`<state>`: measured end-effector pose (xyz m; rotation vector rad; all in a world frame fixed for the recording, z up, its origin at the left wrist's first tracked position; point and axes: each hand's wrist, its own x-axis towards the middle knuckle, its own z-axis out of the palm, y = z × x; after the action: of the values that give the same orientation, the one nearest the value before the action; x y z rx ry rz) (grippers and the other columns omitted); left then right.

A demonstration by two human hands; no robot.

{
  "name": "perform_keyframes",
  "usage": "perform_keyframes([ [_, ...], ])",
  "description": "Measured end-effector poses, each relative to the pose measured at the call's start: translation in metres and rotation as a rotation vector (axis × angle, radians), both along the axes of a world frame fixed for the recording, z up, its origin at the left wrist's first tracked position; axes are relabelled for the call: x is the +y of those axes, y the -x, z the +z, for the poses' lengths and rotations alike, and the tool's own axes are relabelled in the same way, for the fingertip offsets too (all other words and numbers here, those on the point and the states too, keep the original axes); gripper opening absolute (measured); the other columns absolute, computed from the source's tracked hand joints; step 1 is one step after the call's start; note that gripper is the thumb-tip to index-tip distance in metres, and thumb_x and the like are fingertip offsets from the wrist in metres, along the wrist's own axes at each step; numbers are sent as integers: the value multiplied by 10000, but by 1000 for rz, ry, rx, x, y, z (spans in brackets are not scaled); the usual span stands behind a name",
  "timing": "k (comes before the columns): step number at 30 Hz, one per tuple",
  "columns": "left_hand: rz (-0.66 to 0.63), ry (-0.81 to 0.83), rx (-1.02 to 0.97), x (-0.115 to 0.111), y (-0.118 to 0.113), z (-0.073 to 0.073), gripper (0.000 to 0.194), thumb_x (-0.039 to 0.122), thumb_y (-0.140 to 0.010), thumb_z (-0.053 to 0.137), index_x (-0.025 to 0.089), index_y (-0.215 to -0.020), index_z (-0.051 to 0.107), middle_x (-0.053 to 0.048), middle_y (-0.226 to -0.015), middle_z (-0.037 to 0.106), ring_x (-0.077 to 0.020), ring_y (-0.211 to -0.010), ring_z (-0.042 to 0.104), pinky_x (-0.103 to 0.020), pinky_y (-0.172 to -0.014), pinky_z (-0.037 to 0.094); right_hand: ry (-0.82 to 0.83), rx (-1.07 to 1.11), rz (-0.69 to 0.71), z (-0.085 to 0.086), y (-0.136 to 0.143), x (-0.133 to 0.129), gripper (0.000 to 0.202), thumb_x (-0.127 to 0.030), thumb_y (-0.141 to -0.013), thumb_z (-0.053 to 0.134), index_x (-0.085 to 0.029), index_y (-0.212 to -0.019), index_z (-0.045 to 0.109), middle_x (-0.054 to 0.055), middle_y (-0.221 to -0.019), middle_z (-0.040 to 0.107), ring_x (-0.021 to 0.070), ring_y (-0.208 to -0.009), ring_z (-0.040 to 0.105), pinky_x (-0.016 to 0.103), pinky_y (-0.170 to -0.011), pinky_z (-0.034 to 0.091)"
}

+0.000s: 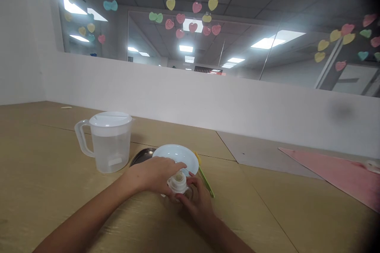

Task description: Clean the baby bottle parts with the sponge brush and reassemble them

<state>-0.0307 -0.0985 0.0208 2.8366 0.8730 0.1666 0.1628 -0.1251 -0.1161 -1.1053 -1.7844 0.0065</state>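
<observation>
My left hand [156, 173] comes from the left and closes round the upper part of a small clear bottle [178, 183] with a white collar and a ribbed, see-through top. Thumb and fingers of my right hand [199, 197] grip the same bottle from the right, lower down. The bottle's lower body is mostly hidden by my fingers. Just behind it sits a pale blue bowl [175, 149], partly covered by my left hand. Along the bowl's right side lies a utensil with a green handle [207, 182] and a yellow end; its kind is unclear.
A translucent lidded pitcher [111, 142] stands left of my hands, handle leftward. Between it and the bowl shows a dark metal dish [143, 155]. A pink board or mat [332, 174] lies at the right. A white wall [190, 99] with a window borders the table's back.
</observation>
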Motion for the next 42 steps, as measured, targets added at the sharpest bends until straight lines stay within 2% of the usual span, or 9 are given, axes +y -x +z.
perform_keyframes([
  [3,25,-10,43,-3,4,5,537,478,-708,615,258,-1185,504,-29,-883,680,-244,-812,634,-284,-645,429,15,2,5,0,0,0,340,-445,-747,660,-217,-954,516,54,-998,688,254,-1085,600,360,-839,532],
  [6,86,-90,20,-1,2,3,698,398,-696,627,229,-1330,387,-82,-1069,643,-281,-959,602,-322,-737,442,52,20,-2,0,0,0,345,-460,-739,664,-214,-934,520,53,-992,686,259,-1116,578,369,-861,518],
  [9,20,-35,-7,5,-4,-4,774,424,-692,619,242,-1382,318,-91,-1203,579,-284,-1069,554,-339,-833,429,59,19,-11,0,0,0,337,-450,-737,657,-215,-946,535,53,-972,690,250,-1036,621,373,-867,512],
  [11,-26,32,-23,9,-7,-7,774,436,-691,616,265,-1380,310,-70,-1205,577,-269,-1087,543,-327,-852,422,59,12,-11,0,0,0,329,-433,-737,654,-219,-960,540,49,-950,693,248,-1004,634,380,-876,506],
  [20,5,75,-210,8,-7,-1,666,400,-714,576,265,-1334,374,-50,-1153,561,-234,-1014,546,-300,-814,408,97,27,1,3,1,-2,332,-431,-720,672,-209,-924,534,70,-1016,680,269,-1076,599,365,-830,520],
  [27,-120,298,-345,18,-6,-4,750,290,-652,640,298,-1345,356,-9,-1081,528,-160,-865,551,-249,-721,437,79,54,19,-1,1,2,371,-438,-727,665,-195,-976,537,73,-978,672,236,-902,653,345,-758,536],
  [31,-131,400,-462,25,-6,-8,740,246,-615,679,297,-1306,417,-16,-1081,505,-161,-901,537,-241,-730,451,36,27,29,-3,0,1,437,-430,-758,637,-190,-1095,495,77,-977,667,226,-857,660,345,-740,546],
  [36,-110,591,-639,31,-8,-10,696,165,-615,674,286,-1266,459,-22,-1069,465,-125,-822,528,-240,-696,467,-23,-50,32,-8,-2,1,475,-390,-812,597,-204,-1218,437,95,-1104,638,240,-997,630,358,-828,537],
  [42,-28,666,-896,39,-9,-9,694,140,-606,707,275,-1249,486,-29,-1055,435,-98,-789,504,-184,-615,436,-39,-78,92,-10,-5,2,544,-362,-883,509,-217,-1366,306,110,-1283,541,228,-1155,545,367,-949,476],
])
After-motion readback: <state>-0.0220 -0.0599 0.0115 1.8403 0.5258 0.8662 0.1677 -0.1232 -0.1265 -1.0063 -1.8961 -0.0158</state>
